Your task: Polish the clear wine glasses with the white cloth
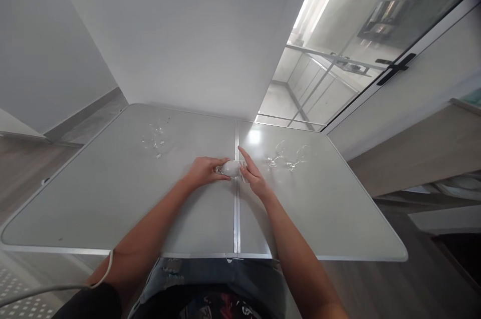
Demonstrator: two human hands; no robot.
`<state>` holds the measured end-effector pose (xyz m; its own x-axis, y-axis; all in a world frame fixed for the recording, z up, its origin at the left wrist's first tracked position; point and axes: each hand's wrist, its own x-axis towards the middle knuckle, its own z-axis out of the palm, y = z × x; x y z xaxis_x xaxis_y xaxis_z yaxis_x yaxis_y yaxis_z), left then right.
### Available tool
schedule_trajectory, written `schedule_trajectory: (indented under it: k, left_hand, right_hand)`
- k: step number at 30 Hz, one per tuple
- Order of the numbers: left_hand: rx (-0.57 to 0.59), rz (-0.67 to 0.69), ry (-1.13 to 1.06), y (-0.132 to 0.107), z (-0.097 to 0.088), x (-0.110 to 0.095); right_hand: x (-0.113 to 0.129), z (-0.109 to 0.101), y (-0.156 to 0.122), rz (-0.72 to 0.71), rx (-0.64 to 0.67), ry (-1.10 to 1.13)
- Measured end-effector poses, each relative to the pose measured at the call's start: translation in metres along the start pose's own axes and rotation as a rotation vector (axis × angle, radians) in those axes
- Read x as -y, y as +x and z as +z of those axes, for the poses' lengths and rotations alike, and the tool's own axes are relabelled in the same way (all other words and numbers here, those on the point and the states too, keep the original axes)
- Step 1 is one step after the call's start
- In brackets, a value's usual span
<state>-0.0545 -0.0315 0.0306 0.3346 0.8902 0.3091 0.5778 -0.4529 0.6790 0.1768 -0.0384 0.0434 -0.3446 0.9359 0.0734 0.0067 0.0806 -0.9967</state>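
A wine glass (pixel 230 168) stuffed with something white lies sideways between my two hands, over the middle seam of the grey folding table (pixel 112 199). My left hand (pixel 205 171) is closed around its stem end. My right hand (pixel 252 175) pinches the bowl's rim side, with the index finger stretched out above it. Two clear wine glasses (pixel 288 155) lie on their sides on the table to the right of my right hand. More clear glasses (pixel 156 139) are on the far left part of the table.
A white wall panel (pixel 180 33) rises just behind the table's far edge. A glass partition with a black handle (pixel 396 66) stands at the right. A wooden shelf (pixel 432 148) is beside the table's right edge. A white cable (pixel 56 286) runs by my left arm.
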Motion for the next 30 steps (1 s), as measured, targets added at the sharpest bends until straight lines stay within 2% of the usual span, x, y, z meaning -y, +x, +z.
schedule_trajectory:
  k: [4, 6, 7, 9, 12, 15, 17, 20, 22, 26, 28, 30]
  left_hand:
    - [0.293, -0.159, -0.298, 0.001, -0.020, -0.013]
    - [0.385, -0.192, -0.361, 0.001, -0.024, -0.014]
    - [0.376, -0.183, -0.339, 0.001, -0.024, -0.013]
    - [0.248, -0.113, -0.186, 0.000, -0.018, -0.007]
    - [0.035, 0.079, 0.151, -0.002, -0.003, 0.005]
    - [-0.006, 0.241, 0.327, -0.003, 0.010, 0.010]
    - [-0.019, 0.238, 0.331, -0.003, 0.015, 0.006]
    - [-0.044, 0.070, 0.161, -0.001, 0.020, -0.011]
    - [0.046, -0.070, -0.114, 0.001, 0.019, -0.022]
    - [0.490, -0.357, -0.743, 0.003, 0.007, -0.025]
    - [0.658, -0.480, -0.914, 0.004, -0.001, -0.020]
    - [0.714, -0.527, -0.954, 0.004, -0.006, -0.017]
  right_hand:
    - [-0.002, -0.010, -0.004, -0.307, 0.269, -0.349]
    - [-0.002, -0.011, -0.005, -0.370, 0.327, -0.413]
    - [-0.002, -0.009, -0.005, -0.359, 0.315, -0.393]
    - [-0.001, -0.005, -0.004, -0.256, 0.224, -0.253]
    - [-0.002, 0.000, 0.001, 0.012, 0.059, 0.099]
    - [-0.002, -0.001, 0.005, 0.239, -0.025, 0.365]
    - [0.000, -0.001, 0.006, 0.251, -0.075, 0.408]
    - [0.008, 0.001, 0.003, 0.078, -0.128, 0.283]
    - [0.012, 0.002, -0.001, -0.056, -0.100, 0.140]
    - [0.013, -0.004, -0.011, -0.239, 0.025, -0.073]
    - [0.009, -0.007, -0.014, -0.302, 0.119, -0.140]
    - [0.006, -0.008, -0.014, -0.348, 0.168, -0.190]
